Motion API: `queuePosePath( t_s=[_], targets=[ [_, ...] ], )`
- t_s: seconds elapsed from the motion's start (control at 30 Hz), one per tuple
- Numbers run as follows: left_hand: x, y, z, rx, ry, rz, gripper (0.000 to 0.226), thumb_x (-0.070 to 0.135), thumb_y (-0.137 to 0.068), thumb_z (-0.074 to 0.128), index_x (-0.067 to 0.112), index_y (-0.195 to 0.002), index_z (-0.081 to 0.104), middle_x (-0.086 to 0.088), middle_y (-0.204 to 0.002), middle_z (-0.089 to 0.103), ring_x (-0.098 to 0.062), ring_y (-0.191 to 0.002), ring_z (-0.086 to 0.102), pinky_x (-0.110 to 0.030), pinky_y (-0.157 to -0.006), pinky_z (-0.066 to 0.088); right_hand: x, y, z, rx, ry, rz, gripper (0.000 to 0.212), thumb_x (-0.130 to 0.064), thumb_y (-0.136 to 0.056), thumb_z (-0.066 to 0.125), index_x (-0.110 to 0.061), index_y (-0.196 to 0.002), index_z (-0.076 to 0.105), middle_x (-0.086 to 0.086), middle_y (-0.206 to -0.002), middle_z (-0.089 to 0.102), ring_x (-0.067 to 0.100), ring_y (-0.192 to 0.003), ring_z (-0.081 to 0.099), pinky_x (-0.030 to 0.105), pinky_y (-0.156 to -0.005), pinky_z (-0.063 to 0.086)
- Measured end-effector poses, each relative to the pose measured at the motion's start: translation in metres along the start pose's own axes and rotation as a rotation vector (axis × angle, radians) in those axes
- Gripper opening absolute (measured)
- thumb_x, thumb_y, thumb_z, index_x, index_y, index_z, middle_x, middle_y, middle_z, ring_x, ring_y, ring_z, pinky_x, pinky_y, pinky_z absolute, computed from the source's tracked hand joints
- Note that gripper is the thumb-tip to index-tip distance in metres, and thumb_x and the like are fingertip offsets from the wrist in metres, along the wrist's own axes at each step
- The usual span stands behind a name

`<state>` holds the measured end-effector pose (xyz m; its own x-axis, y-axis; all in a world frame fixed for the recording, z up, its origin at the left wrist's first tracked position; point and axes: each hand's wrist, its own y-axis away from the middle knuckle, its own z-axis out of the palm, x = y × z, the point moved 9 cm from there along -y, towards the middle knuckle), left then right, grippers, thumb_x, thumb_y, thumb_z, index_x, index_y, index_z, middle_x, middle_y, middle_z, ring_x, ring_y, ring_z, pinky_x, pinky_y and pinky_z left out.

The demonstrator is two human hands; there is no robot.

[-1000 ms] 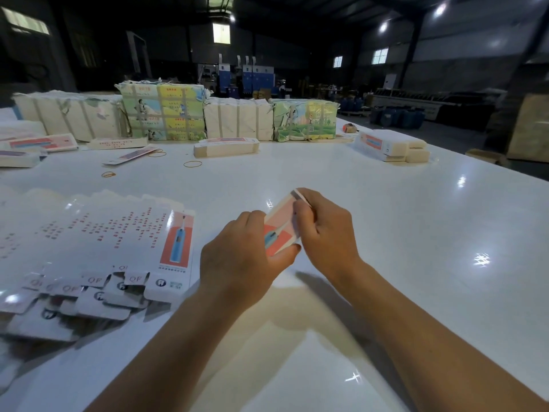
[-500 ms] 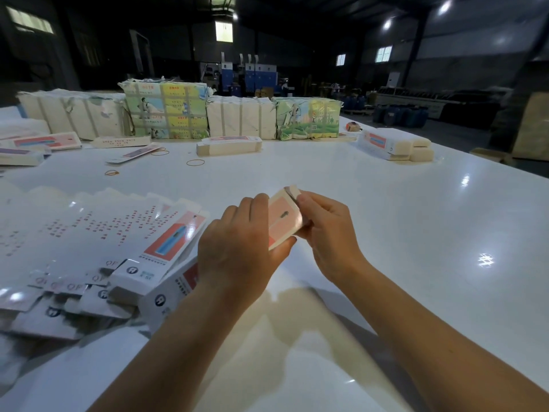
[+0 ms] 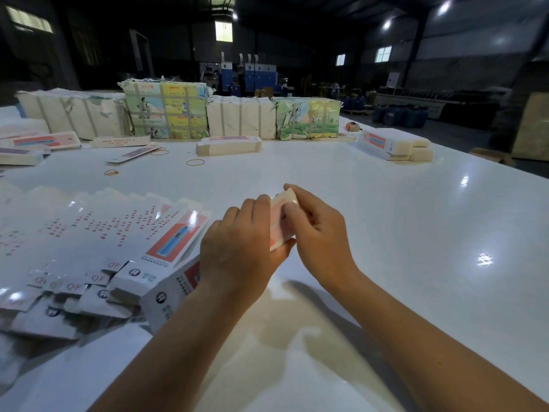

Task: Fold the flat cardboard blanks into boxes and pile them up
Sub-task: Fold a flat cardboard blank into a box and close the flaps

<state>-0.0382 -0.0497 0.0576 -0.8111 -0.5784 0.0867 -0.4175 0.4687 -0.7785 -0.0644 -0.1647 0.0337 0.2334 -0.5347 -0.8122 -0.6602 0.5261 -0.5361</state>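
Most of the box [image 3: 280, 221] is hidden behind the left hand [image 3: 237, 251] and under the fingers of the right hand [image 3: 319, 233] — only its pink far end and a white near end below the left wrist show. Left of that box, the fanned blanks [image 3: 89, 233] run off the picture's left edge, their print too small to read. Beyond the box, the wrapped bundles [image 3: 166, 110] carry lettering too blurred to make out.

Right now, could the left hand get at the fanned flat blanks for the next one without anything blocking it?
Probably yes, once freed. The left hand grips the box being folded with the right hand; the fanned blanks lie just to its left on the table, nothing between.
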Motion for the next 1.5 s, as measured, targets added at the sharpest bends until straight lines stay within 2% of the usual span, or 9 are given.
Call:
queuePosePath(
  t_s=[0.07, 0.2, 0.33, 0.53, 0.67, 1.13, 1.27, 1.4, 1.5],
  targets=[
    [0.002, 0.002, 0.000, 0.006, -0.012, 0.002, 0.057, 0.043, -0.068, 0.051, -0.006, -0.093, 0.065, -0.019, -0.073, 0.066, -0.030, -0.052, 0.061, -0.032, -0.051, 0.051, -0.004, 0.003, 0.000, 0.018, 0.121, -0.051, 0.030, -0.024, -0.098, 0.047, -0.022, -0.124, 0.061, -0.014, -0.113, 0.065, 0.004, -0.097, 0.060, 0.013, -0.085, 0.048],
    [0.000, 0.004, 0.006, -0.046, -0.039, -0.040, 0.055, 0.035, -0.058, 0.083, -0.005, -0.091, 0.065, -0.018, -0.071, 0.064, -0.029, -0.051, 0.060, -0.029, -0.049, 0.049, -0.015, 0.007, 0.002, 0.028, 0.239, -0.139, 0.027, -0.018, -0.099, 0.045, -0.014, -0.119, 0.062, -0.001, -0.104, 0.069, 0.011, -0.089, 0.061, 0.025, -0.083, 0.052],
    [0.000, 0.005, 0.009, -0.049, -0.043, -0.051, 0.052, 0.031, -0.057, 0.086, -0.004, -0.088, 0.064, -0.017, -0.068, 0.063, -0.028, -0.050, 0.058, -0.029, -0.049, 0.048, -0.015, 0.006, 0.007, -0.016, 0.305, -0.147, 0.031, -0.017, -0.099, 0.042, -0.013, -0.124, 0.060, 0.002, -0.107, 0.069, 0.017, -0.094, 0.063, 0.037, -0.087, 0.051],
    [-0.007, 0.003, 0.015, -0.146, -0.067, -0.105, 0.064, 0.034, -0.053, 0.089, -0.003, -0.100, 0.063, -0.016, -0.078, 0.066, -0.028, -0.056, 0.061, -0.029, -0.049, 0.048, 0.001, 0.001, 0.008, -0.041, 0.149, -0.010, 0.030, -0.022, -0.099, 0.045, -0.017, -0.121, 0.063, -0.003, -0.108, 0.069, 0.008, -0.095, 0.061, 0.023, -0.085, 0.050],
    [-0.021, 0.001, 0.012, -0.128, -0.061, -0.214, 0.059, 0.049, -0.080, 0.063, 0.010, -0.122, 0.049, -0.008, -0.102, 0.061, -0.023, -0.082, 0.059, -0.026, -0.061, 0.036, 0.003, 0.002, 0.008, -0.023, 0.108, -0.006, 0.024, -0.023, -0.098, 0.047, -0.018, -0.111, 0.067, -0.012, -0.092, 0.067, 0.005, -0.084, 0.060, 0.019, -0.074, 0.048],
    [-0.017, 0.002, 0.014, -0.123, -0.033, -0.178, 0.056, 0.020, -0.053, 0.089, -0.005, -0.095, 0.062, -0.020, -0.073, 0.063, -0.033, -0.050, 0.057, -0.029, -0.052, 0.037, -0.005, 0.008, 0.010, 0.013, 0.160, -0.082, 0.032, -0.028, -0.094, 0.039, -0.018, -0.102, 0.068, -0.011, -0.081, 0.062, 0.006, -0.080, 0.056, 0.016, -0.068, 0.042],
    [-0.026, 0.003, 0.015, -0.154, -0.023, -0.210, 0.057, 0.031, -0.066, 0.081, 0.000, -0.109, 0.059, -0.016, -0.087, 0.065, -0.026, -0.061, 0.053, -0.028, -0.056, 0.038, -0.001, 0.006, 0.013, -0.033, 0.172, -0.050, 0.025, -0.023, -0.100, 0.042, -0.021, -0.110, 0.065, -0.015, -0.089, 0.061, 0.002, -0.080, 0.058, 0.010, -0.070, 0.042],
    [-0.024, -0.001, 0.013, -0.107, -0.023, -0.128, 0.058, 0.043, -0.067, 0.075, 0.004, -0.106, 0.060, -0.012, -0.086, 0.066, -0.018, -0.060, 0.045, -0.025, -0.056, 0.035, 0.001, 0.002, 0.014, -0.094, 0.160, -0.028, 0.034, -0.024, -0.100, 0.042, -0.023, -0.132, 0.052, -0.007, -0.130, 0.056, 0.007, -0.112, 0.053, 0.029, -0.098, 0.046],
    [-0.027, -0.002, 0.014, -0.138, -0.005, -0.102, 0.060, 0.064, -0.074, 0.043, 0.013, -0.104, 0.054, -0.003, -0.085, 0.061, -0.015, -0.062, 0.045, -0.023, -0.055, 0.034, -0.011, 0.002, 0.017, -0.180, 0.141, -0.140, 0.046, -0.018, -0.092, 0.040, -0.022, -0.137, 0.047, -0.008, -0.144, 0.043, 0.002, -0.129, 0.038, 0.024, -0.111, 0.032]
  ],
)
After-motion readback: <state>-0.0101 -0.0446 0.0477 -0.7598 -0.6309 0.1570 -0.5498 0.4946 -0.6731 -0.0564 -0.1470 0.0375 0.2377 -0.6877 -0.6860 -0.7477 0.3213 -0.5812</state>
